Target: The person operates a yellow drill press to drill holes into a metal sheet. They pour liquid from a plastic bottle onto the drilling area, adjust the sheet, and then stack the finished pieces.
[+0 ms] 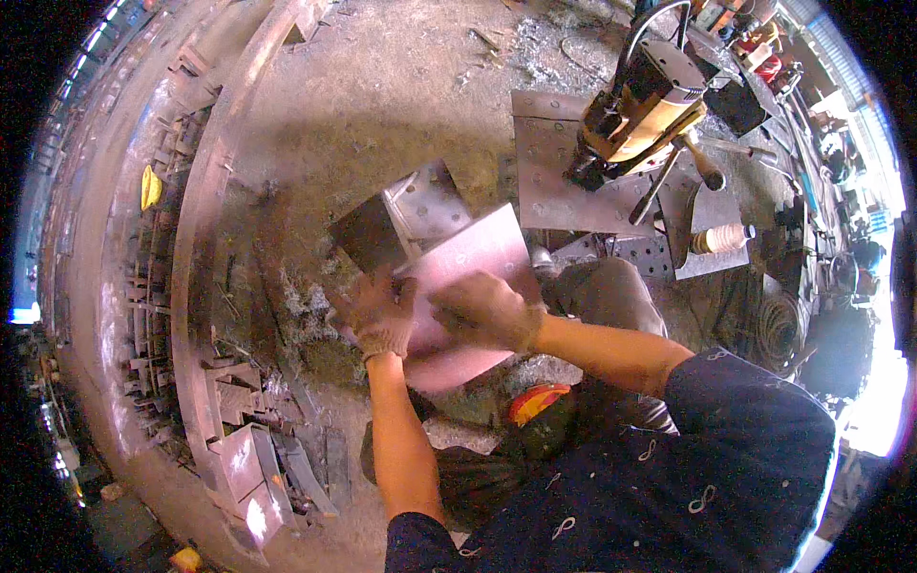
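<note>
Both hands rest on a flat, pinkish steel plate [473, 258] that lies on the dusty workshop floor [382, 86] just in front of the person. The left hand [380, 313], in a worn work glove, lies palm down on the plate's left edge with its fingers spread a little and pressed flat. The right hand [485, 310], also gloved, lies on the middle of the plate, fingers curled loosely over the surface; whether it pinches anything small beneath them cannot be told. The two hands are just beside each other, nearly touching. At the plate's far left corner stands a welded steel angle bracket [401, 220] with bolt holes in its lighter face, touching or overlapping the plate. Further off to the right, a yellow and black magnetic drill [635, 110] sits on a larger drilled steel sheet [549, 162], with its feed handles [678, 167] sticking out toward the near side. A small white ribbed bottle [721, 239] lies on a plate right of the drill. To the left, a long curved steel beam [205, 191] runs from far to near, with cut plate offcuts [248, 458] piled at its near end. Metal shavings [306, 310] litter the ground left of the hands.
</note>
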`<control>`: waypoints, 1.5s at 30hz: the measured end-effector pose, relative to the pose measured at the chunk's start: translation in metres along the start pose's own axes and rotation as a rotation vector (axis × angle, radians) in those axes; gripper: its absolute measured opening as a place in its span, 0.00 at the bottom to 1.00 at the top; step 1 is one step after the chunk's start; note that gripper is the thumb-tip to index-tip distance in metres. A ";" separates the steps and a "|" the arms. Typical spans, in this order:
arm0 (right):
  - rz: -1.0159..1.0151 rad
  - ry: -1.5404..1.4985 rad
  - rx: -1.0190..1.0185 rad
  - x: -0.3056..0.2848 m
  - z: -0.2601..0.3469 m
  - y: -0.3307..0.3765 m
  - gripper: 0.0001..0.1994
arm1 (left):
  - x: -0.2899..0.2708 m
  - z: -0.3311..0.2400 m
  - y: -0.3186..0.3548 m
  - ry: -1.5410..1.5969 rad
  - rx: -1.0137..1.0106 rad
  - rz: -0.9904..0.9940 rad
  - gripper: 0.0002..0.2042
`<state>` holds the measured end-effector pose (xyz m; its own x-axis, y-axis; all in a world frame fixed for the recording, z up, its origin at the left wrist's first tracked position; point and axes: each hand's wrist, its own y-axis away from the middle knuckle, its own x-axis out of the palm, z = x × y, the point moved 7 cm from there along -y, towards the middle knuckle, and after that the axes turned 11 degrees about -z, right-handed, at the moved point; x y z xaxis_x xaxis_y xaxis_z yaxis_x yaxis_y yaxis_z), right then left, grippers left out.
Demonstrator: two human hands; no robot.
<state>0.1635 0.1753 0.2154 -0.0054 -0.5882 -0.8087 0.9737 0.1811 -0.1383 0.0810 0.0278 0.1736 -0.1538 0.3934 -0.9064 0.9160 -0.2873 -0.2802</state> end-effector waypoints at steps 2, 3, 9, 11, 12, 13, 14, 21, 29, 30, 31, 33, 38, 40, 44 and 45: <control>0.206 -0.035 0.012 0.022 -0.006 0.046 0.11 | 0.023 0.025 -0.010 -0.102 0.052 -0.042 0.28; 0.122 -0.142 -0.066 0.039 -0.018 0.073 0.08 | 0.035 0.028 -0.017 -0.146 0.091 -0.064 0.29; 0.332 -0.285 0.026 0.088 -0.023 0.123 0.17 | 0.059 0.039 -0.100 -0.008 -0.098 0.109 0.36; 0.305 -0.287 0.035 0.096 -0.024 0.114 0.18 | 0.070 0.031 -0.133 -0.015 -0.173 0.115 0.38; 0.296 -0.289 0.033 0.095 -0.021 0.105 0.19 | 0.083 0.039 -0.148 -0.050 -0.185 0.116 0.38; 0.358 -0.279 0.057 0.096 -0.021 0.099 0.20 | 0.093 0.050 -0.167 -0.085 -0.196 0.116 0.39; 0.428 -0.270 0.072 0.094 -0.017 0.090 0.22 | 0.103 0.068 -0.183 -0.084 -0.197 0.084 0.39; 0.541 -0.204 0.178 0.096 -0.044 0.064 0.21 | 0.152 0.093 -0.267 -0.047 -0.199 0.201 0.43; 0.629 -0.239 0.146 0.108 -0.050 0.061 0.26 | 0.202 0.172 -0.310 -0.113 -0.453 0.368 0.42; 0.649 -0.251 0.182 0.115 -0.056 0.070 0.25 | 0.211 0.180 -0.309 -0.091 -0.463 0.377 0.42; 0.667 -0.263 0.218 0.122 -0.062 0.080 0.24 | 0.216 0.185 -0.312 -0.046 -0.453 0.367 0.41; 0.742 -0.245 0.308 0.128 -0.070 0.084 0.24 | 0.223 0.189 -0.306 0.166 -0.282 0.328 0.39; 0.573 -0.300 0.254 0.108 -0.048 0.085 0.22 | 0.199 0.225 -0.172 -0.093 -0.161 0.295 0.37; 0.509 -0.265 0.247 0.108 -0.056 0.093 0.23 | 0.178 0.177 -0.098 0.116 -0.102 0.127 0.34; 0.563 -0.232 0.294 0.141 -0.073 0.123 0.24 | 0.075 0.133 0.077 0.325 -0.631 0.056 0.27; 0.522 -0.213 0.337 0.132 -0.088 0.125 0.24 | 0.020 0.118 0.109 0.355 -0.565 0.060 0.27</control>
